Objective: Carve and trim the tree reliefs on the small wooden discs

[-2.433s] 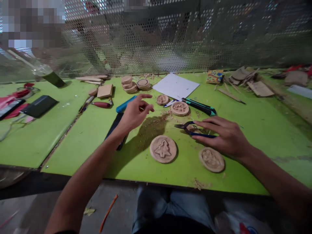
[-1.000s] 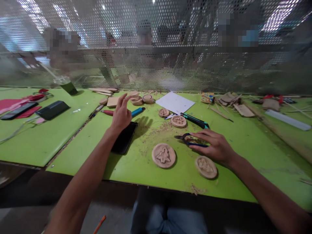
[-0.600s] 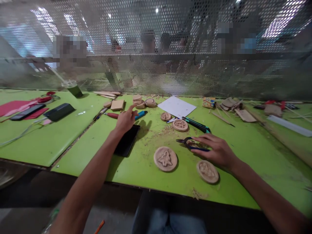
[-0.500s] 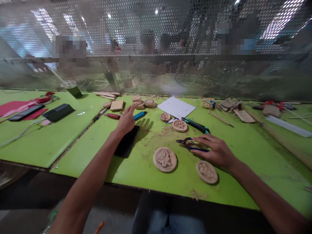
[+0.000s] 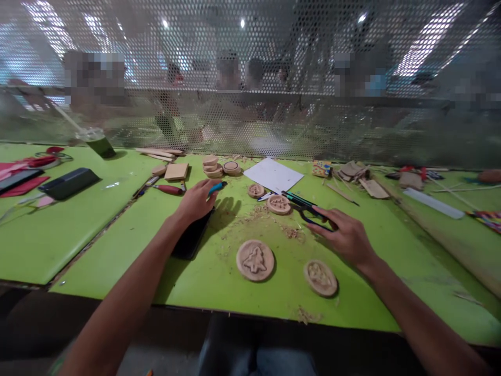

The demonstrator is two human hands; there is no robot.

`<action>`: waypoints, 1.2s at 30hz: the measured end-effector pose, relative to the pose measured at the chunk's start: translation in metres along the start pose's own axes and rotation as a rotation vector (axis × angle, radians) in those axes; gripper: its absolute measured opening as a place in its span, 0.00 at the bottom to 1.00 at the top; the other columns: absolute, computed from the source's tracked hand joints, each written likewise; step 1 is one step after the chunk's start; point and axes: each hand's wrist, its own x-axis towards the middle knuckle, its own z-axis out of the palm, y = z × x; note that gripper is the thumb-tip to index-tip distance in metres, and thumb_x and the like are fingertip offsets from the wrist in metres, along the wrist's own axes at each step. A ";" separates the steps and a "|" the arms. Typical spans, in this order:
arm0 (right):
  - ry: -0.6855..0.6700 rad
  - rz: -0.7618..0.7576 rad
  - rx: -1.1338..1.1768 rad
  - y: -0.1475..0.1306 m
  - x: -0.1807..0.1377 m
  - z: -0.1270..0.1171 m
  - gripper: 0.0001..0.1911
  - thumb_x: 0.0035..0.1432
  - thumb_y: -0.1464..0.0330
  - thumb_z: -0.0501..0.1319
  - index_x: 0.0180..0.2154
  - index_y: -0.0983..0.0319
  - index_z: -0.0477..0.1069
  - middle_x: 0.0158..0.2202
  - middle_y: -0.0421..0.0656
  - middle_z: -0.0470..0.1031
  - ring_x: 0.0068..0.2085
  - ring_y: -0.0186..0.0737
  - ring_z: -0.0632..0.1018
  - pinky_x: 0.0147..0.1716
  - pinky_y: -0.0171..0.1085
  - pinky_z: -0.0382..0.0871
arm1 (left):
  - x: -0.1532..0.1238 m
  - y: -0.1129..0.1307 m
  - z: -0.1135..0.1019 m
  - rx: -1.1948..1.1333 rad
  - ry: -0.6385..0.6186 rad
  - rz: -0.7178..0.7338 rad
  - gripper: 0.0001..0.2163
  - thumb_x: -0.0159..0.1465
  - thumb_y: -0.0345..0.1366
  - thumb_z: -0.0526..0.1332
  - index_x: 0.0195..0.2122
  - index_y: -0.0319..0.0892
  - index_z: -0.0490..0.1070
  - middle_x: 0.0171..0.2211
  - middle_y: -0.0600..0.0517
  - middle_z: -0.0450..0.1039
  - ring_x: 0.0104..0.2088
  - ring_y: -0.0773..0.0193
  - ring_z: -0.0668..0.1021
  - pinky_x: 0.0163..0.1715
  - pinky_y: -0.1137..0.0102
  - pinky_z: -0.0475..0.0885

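My left hand [image 5: 195, 199] is closed around a slim blue tool with a dark end [image 5: 217, 188], whose kind I cannot make out. Beneath that hand lies a dark phone [image 5: 191, 235], partly covered. In my right hand [image 5: 344, 232] is a pair of dark-handled pliers [image 5: 319, 223], its jaws overlapping a black and teal utility knife [image 5: 299, 199]. Close to the knife are a carved wooden disc [image 5: 278, 204] and a smaller one [image 5: 256, 190]. Nearer me lie a larger disc with a raised tree shape [image 5: 255, 260] and another carved disc [image 5: 320, 278].
White paper [image 5: 274, 175] lies toward the back, near stacked wooden rounds [image 5: 211, 166]. A red-handled tool [image 5: 169, 189] and a square wood block [image 5: 176, 172] are left. A drink cup [image 5: 99, 143] stands far left. Wood shavings [image 5: 293, 233] litter the green table; a perforated screen [image 5: 250, 125] rises behind.
My left hand has lowered and closed on the blue tool. My right hand has carried the pliers forward, from above the shavings to the utility knife. The view has shifted slightly right.
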 end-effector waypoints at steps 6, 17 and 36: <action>-0.026 0.094 -0.091 0.009 0.003 0.001 0.20 0.73 0.57 0.62 0.58 0.63 0.70 0.54 0.50 0.71 0.49 0.45 0.76 0.48 0.47 0.76 | -0.002 0.022 0.002 -0.117 -0.221 0.085 0.17 0.73 0.42 0.63 0.58 0.41 0.70 0.56 0.44 0.73 0.51 0.55 0.79 0.51 0.55 0.78; 0.033 0.155 -0.195 0.017 0.002 0.003 0.22 0.73 0.56 0.63 0.58 0.63 0.69 0.55 0.50 0.70 0.51 0.47 0.75 0.50 0.50 0.75 | -0.032 0.121 -0.013 -0.313 -0.655 0.483 0.49 0.51 0.60 0.75 0.69 0.44 0.61 0.61 0.42 0.71 0.63 0.43 0.72 0.65 0.52 0.67; 0.023 0.180 -0.180 0.005 0.005 0.003 0.21 0.73 0.56 0.63 0.58 0.63 0.70 0.55 0.50 0.70 0.52 0.47 0.75 0.51 0.50 0.75 | -0.018 0.109 0.003 -0.275 -0.338 0.217 0.46 0.62 0.56 0.69 0.74 0.47 0.47 0.65 0.38 0.65 0.65 0.39 0.69 0.64 0.44 0.66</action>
